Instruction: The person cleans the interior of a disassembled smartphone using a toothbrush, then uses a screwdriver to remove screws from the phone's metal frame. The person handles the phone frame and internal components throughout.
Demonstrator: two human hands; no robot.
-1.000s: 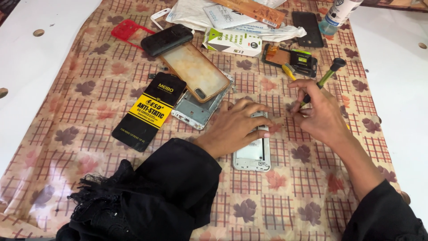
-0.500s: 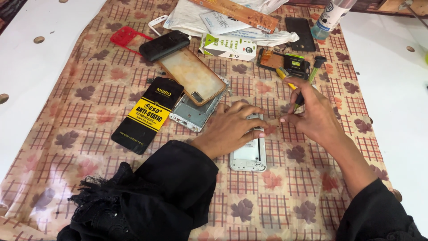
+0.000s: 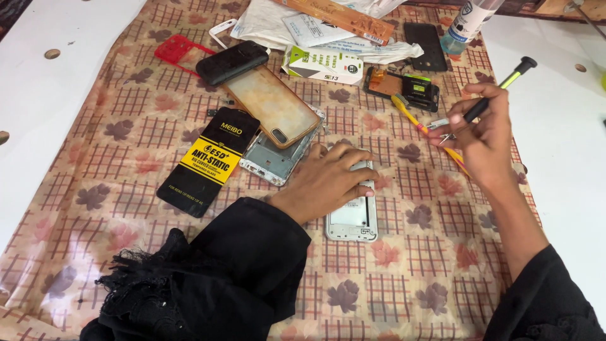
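Silver-white phone frame (image 3: 353,218) lies pinned under the flat, spread-fingered left hand (image 3: 328,180); right hand (image 3: 483,136) grips a black-and-yellow screwdriver (image 3: 499,88), lifted above the checked cloth (image 3: 126,126).

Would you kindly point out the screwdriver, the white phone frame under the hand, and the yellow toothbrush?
screwdriver (image 3: 499,88), head view, on its shaft.
white phone frame (image 3: 353,218), head view, on its lower half.
yellow toothbrush (image 3: 407,112), head view, on its handle near the head.

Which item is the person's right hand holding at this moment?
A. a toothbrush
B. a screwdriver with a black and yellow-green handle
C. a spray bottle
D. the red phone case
B: the right hand grips the screwdriver, raised above the cloth, while the left hand rests on the white phone frame.
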